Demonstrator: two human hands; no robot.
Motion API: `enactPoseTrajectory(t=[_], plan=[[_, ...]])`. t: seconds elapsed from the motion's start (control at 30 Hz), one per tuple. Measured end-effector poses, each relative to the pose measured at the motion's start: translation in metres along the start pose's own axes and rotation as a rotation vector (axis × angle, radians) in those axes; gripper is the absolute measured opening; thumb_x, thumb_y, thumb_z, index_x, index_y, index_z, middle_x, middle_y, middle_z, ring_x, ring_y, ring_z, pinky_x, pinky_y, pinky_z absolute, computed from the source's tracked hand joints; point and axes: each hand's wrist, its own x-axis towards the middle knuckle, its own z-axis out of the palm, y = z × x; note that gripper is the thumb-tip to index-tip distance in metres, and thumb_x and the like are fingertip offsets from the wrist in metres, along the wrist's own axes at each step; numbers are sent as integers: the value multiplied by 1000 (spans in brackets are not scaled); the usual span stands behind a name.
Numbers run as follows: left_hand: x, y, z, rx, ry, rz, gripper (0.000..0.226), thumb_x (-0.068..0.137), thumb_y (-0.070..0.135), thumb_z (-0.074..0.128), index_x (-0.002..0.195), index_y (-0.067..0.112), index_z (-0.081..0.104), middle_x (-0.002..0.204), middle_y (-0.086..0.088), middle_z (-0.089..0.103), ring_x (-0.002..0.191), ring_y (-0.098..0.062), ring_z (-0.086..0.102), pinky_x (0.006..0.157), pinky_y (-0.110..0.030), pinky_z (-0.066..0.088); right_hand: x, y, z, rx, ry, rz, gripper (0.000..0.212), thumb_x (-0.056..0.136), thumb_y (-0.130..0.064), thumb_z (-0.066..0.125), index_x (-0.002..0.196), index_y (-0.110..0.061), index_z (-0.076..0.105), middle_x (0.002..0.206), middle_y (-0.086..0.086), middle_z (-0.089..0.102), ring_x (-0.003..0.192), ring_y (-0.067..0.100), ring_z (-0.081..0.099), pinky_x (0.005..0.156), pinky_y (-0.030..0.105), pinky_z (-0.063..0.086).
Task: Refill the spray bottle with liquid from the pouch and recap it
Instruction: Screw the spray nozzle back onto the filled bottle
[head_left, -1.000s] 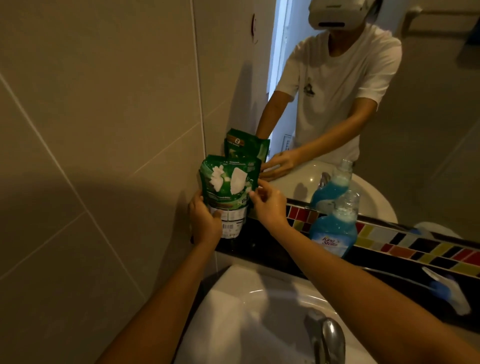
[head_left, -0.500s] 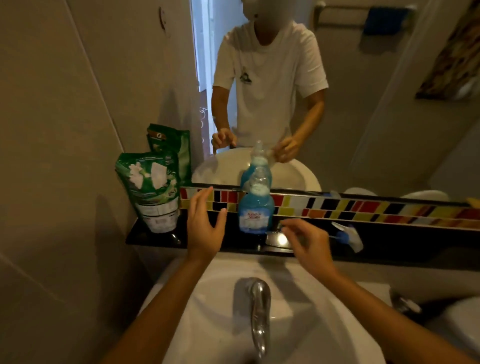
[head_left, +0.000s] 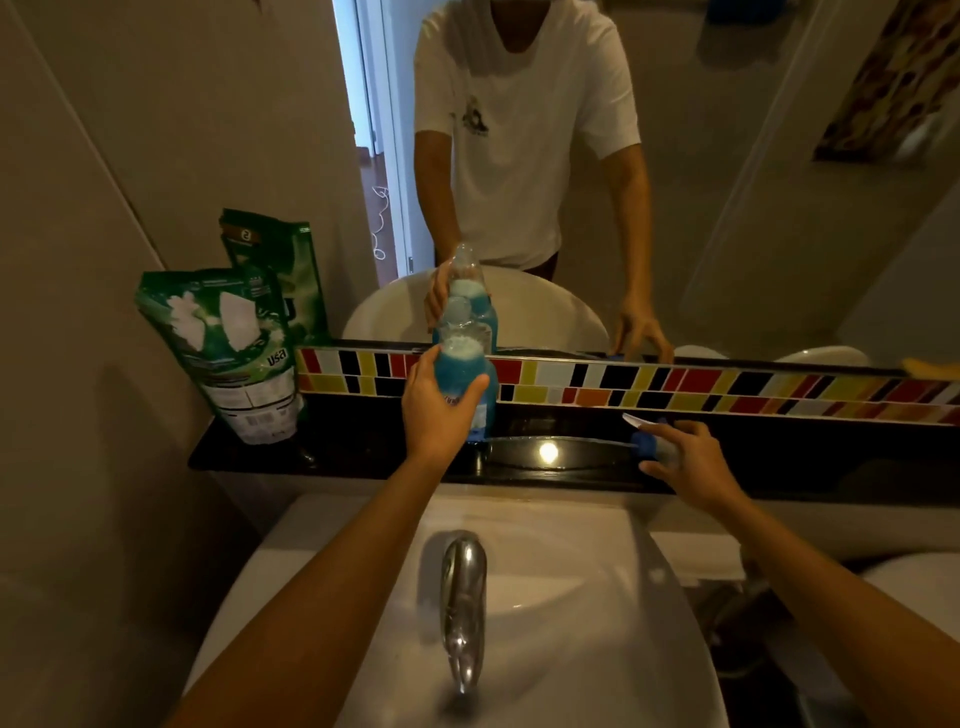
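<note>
A clear spray bottle (head_left: 464, 364) holding blue liquid with foam on top stands uncapped on the black ledge (head_left: 363, 457). My left hand (head_left: 439, 410) wraps around its body. The spray head (head_left: 644, 439), blue with a white trigger, lies on the ledge to the right. My right hand (head_left: 691, 460) rests on it with fingers curled over it; whether it is lifted I cannot tell. The green refill pouch (head_left: 228, 348) stands upright at the ledge's left end against the wall, with no hand on it.
A white sink (head_left: 571, 623) with a chrome tap (head_left: 462, 603) lies below the ledge. A strip of coloured tiles (head_left: 675, 387) runs behind the ledge, under a mirror (head_left: 727, 182) that reflects a person in a white shirt. A tiled wall (head_left: 104, 208) closes the left side.
Both hands let go of the pouch, which now stands on the ledge. My left hand moved right and closed around the bottle. My right hand reached right onto the spray head.
</note>
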Motion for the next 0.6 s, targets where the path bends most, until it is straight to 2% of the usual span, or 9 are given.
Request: enactPoseTrajectory(t=[0.17,0.3,0.4,0.5,0.6], plan=[[6,2,3,43,44,-27,62,76,37,79,129,13,55,126,-5,62,115,-18,59,96,-36,52,4,0,9,38,44,-13,48,80,-18,73,125,-23,58,140,15,37,125,37,44,101,43,41],[12,6,-3,120,3,-43,55,74,40,80,119,16,60,117,-3,67,107,-17,63,88,-37,57,-5,-3,-6,53,19,-62,41,82,-17,72,120,-19,60,139,16,37,122,37,45,98,41,42],[14,10,-8,152,-35,-50,52,72,42,81,113,18,61,112,-1,68,102,-16,65,85,-39,58,-21,-8,-41,69,50,-94,35,83,-18,70,117,-16,60,133,16,44,110,35,52,87,36,43],[15,16,-12,177,-48,-49,51,71,41,82,111,17,62,112,-2,68,101,-17,65,82,-36,57,-39,-26,-91,22,82,-160,34,83,-20,69,115,-17,56,119,14,56,85,23,59,71,31,46],[14,21,-15,181,-54,-60,52,70,39,83,111,16,62,113,-4,68,102,-19,64,83,-38,56,-50,-66,-141,-39,157,-250,40,79,-16,70,116,-12,56,112,18,60,78,23,59,67,37,51]])
